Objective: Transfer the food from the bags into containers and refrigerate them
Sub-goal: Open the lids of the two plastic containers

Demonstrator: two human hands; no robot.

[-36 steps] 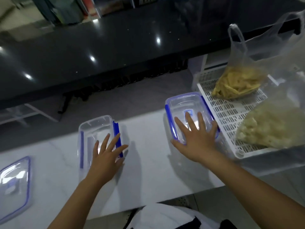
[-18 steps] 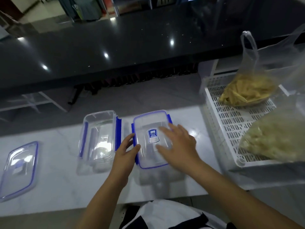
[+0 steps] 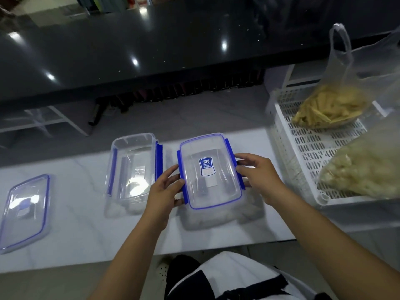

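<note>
Both hands, left hand and right hand, are gripping the lidded box (blue clips) sitting on the tabletop.

There is one camera, up on the person's head. It looks forward and down at the white table, close above both arms.
</note>
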